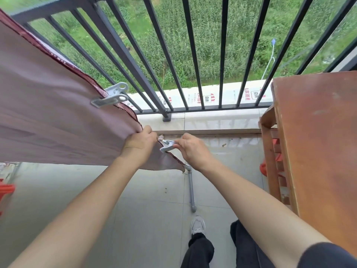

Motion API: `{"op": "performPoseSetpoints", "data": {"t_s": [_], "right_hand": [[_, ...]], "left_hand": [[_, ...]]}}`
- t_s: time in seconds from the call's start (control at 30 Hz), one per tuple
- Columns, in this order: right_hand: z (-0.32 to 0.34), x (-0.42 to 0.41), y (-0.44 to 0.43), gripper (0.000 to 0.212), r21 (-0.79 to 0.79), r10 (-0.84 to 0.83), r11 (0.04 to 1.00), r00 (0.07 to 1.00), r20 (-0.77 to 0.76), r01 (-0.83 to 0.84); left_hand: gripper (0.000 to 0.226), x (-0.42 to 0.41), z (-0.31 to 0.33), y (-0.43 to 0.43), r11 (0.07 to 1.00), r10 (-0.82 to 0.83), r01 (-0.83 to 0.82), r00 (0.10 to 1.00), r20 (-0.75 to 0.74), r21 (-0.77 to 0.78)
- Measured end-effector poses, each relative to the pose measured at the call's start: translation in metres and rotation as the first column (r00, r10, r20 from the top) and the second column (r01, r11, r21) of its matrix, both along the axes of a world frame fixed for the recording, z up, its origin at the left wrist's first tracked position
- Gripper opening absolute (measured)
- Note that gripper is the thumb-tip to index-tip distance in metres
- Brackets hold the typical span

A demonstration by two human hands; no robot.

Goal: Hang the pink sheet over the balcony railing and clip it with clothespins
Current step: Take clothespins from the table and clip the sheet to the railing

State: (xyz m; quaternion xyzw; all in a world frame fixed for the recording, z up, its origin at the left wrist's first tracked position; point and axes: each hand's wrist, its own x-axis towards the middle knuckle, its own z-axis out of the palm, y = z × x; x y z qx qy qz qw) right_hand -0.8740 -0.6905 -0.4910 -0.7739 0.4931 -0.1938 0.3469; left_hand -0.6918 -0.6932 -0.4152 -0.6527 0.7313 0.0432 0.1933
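one clothespin (167, 146) pinched in right hand (190, 149), left hand (140, 144) gripping pink sheet (48, 122) edge.

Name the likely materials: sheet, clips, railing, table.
The sheet looks like thin woven cloth, matte dusty pink with a darker stitched hem; it drapes and folds. The clips: probably moulded plastic, pale grey, slight sheen. The railing: likely painted metal, dark straight bars. The table: wood, worn reddish-brown varnish, scuffed.

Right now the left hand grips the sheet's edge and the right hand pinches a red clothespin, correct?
Not quite: the clothespin in the right hand is grey, not red, per the head view. The left hand does grip the sheet edge.
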Motion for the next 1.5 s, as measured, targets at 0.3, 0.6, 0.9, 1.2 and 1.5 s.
{"op": "performPoseSetpoints", "data": {"t_s": [0.3, 0.6, 0.9, 1.2, 1.5], "right_hand": [[-0.004, 0.02, 0.003, 0.046, 0.105, 0.031, 0.994, 0.998, 0.053, -0.036], [0.036, -0.027, 0.017, 0.054, -0.073, -0.158, 0.986, 0.982, -0.106, 0.151], [0.098, -0.135, 0.042, 0.05, -0.203, -0.502, 0.861, 0.844, -0.187, 0.467], [0.11, -0.28, 0.195, 0.054, -0.215, -0.805, 0.552, 0.448, -0.39, 0.805], [0.071, -0.389, 0.315, 0.055, 0.0, -0.821, 0.262, 0.223, -0.525, 0.965]], "left_hand": [[0.015, 0.017, -0.011, 0.008, 0.993, -0.043, 0.015, 0.971, -0.235, -0.12], [0.033, -0.012, 0.014, 0.038, 0.936, -0.048, -0.123, 0.885, -0.464, -0.331], [0.033, -0.061, 0.047, 0.034, 0.918, 0.034, -0.322, 0.649, -0.76, -0.233], [0.041, -0.205, 0.02, 0.035, 0.98, -0.182, 0.181, 0.616, -0.767, -0.087], [0.051, -0.359, -0.029, 0.106, 0.865, -0.228, 0.467, 0.69, -0.687, 0.182]]}}
